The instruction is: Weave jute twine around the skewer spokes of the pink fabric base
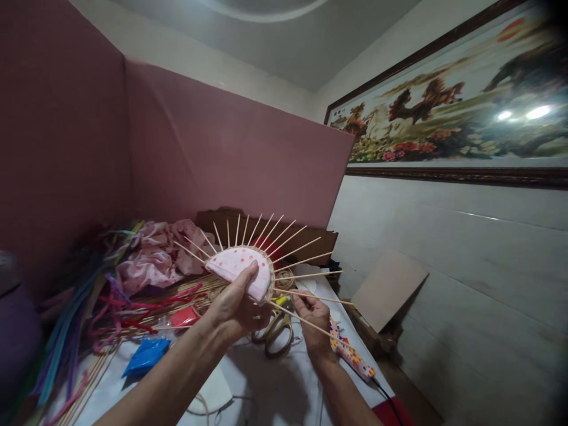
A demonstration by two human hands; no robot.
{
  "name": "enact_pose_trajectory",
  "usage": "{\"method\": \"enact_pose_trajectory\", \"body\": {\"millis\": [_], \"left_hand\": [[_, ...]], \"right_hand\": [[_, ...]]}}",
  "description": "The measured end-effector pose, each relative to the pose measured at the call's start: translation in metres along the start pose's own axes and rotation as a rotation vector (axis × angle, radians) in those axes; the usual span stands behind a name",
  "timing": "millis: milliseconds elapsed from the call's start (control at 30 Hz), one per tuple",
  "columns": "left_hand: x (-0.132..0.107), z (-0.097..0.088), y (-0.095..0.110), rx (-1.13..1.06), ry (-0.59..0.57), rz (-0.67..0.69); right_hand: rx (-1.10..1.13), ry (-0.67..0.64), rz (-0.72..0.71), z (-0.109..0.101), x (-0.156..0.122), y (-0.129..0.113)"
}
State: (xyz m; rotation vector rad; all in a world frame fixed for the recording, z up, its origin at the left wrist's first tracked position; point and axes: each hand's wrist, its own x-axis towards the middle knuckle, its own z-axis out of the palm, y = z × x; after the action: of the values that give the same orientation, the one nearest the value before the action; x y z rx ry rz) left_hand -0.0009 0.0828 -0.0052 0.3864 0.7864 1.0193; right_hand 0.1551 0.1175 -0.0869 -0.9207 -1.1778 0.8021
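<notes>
My left hand (242, 302) grips a half-round piece covered in pale pink dotted fabric (235, 260), thumb on its face and fingers behind. Twine edges its curved rim, and thin wooden sticks (295, 257) fan outward from that rim. At the right end of the fan, my right hand (313, 313) is closed, its fingertips pinched beside the lowest sticks. What lies between those fingertips is too small to make out. Beneath the hands are scissors (279, 340) with gold-coloured handles. A flower-patterned glue gun (355, 358) lies past my right wrist.
Dotted pink cloth (148, 257) is heaped at the back left. Coloured pipe cleaners (77, 337), loose sticks and a blue packet (146, 357) spread over the left side. A red packet (184, 317) and a twine coil (286, 279) lie nearby. Cardboard (390, 290) leans against the right wall.
</notes>
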Motion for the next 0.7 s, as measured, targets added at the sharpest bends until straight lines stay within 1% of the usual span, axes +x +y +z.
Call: {"method": "enact_pose_trajectory", "body": {"millis": [67,100,233,300,400,500,633,700], "left_hand": [[0.000,0.001,-0.001,0.010,-0.017,-0.019],[0.000,0.001,-0.001,0.003,-0.021,-0.003],[0.003,0.001,-0.003,-0.011,-0.007,0.132],[0.005,0.000,-0.002,0.007,-0.001,0.159],[0.007,-0.004,0.004,0.030,0.019,0.174],[0.009,-0.010,0.013,0.037,0.053,0.239],[0.010,-0.021,0.025,0.057,0.056,0.381],[0.010,-0.026,0.030,0.085,0.057,0.453]], "right_hand": [[-0.023,0.063,0.002,-0.003,0.003,0.001],[-0.036,0.080,0.004,-0.004,0.004,0.001],[-0.075,0.083,-0.010,-0.006,0.006,0.003],[-0.079,0.081,-0.025,-0.007,0.006,0.002],[-0.134,0.119,-0.082,-0.007,0.002,-0.001],[-0.302,0.153,-0.213,-0.006,-0.007,-0.006],[-0.575,0.107,-0.457,-0.009,-0.016,-0.009],[-0.672,0.100,-0.584,-0.012,-0.017,-0.009]]}}
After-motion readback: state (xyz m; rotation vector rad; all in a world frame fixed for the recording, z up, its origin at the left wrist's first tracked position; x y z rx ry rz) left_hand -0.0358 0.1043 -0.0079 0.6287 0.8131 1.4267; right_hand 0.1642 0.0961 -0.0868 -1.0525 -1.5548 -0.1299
